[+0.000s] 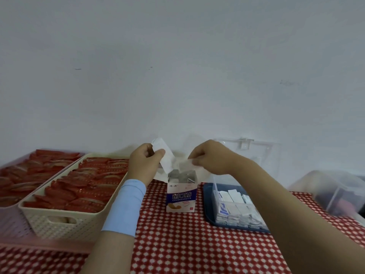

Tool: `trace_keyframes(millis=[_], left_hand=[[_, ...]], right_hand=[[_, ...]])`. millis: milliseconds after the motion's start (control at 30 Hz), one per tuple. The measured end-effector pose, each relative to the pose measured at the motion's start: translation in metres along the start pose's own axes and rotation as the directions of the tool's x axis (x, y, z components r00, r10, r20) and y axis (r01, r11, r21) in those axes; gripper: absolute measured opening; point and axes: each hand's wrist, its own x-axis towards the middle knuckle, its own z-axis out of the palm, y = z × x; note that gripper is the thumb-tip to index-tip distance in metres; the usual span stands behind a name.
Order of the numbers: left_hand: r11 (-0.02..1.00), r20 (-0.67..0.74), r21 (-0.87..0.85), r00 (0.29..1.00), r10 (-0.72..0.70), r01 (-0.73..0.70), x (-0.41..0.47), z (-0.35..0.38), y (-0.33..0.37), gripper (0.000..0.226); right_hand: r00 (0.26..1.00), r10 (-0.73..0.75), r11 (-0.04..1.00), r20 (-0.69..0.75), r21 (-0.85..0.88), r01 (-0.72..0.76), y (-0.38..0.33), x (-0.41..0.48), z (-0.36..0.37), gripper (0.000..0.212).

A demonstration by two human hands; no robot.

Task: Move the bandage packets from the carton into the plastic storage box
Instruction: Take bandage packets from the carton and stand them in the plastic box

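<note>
On the checked bench (pixel 177 244), the open carton (pixel 181 192) stood just left of the box (pixel 215 184). The left hand (pixel 145 163) and right hand (pixel 211 157) each pinched a white packet (pixel 166 163) above it; a loose pinch could drop one short.

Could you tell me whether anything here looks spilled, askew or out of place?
Nothing stands out. The carton stands upright and open, the left hand and right hand hold packets above it, and none lies loose on the tablecloth.
</note>
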Motion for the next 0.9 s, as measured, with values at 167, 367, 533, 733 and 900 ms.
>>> trace_keyframes(millis=[167,367,533,733,900], left_hand=[[0.998,0.115,0.064,0.993,-0.023,0.016,0.001,-0.005,0.007,0.023],[0.859,0.513,-0.422,0.857,-0.039,0.291,-0.016,0.006,0.019,0.03],[0.756,0.574,-0.512,0.817,-0.052,0.408,-0.022,0.009,0.019,0.042],[0.789,0.606,-0.461,0.794,-0.054,0.406,-0.024,0.01,0.018,0.042],[0.783,0.664,-0.447,0.747,-0.034,0.432,-0.023,0.01,0.017,0.049]], right_hand=[[0.994,-0.105,0.992,0.03,0.074,0.103,-0.017,-0.009,-0.019,0.029],[0.969,-0.228,0.954,-0.094,0.177,0.241,-0.028,-0.006,-0.018,0.044],[0.958,-0.254,0.931,-0.133,0.234,0.279,-0.032,-0.006,-0.015,0.043],[0.958,-0.28,0.928,-0.056,0.24,0.285,-0.036,-0.011,-0.013,0.055],[0.961,-0.278,0.933,-0.015,0.236,0.273,-0.031,-0.009,-0.023,0.038]])
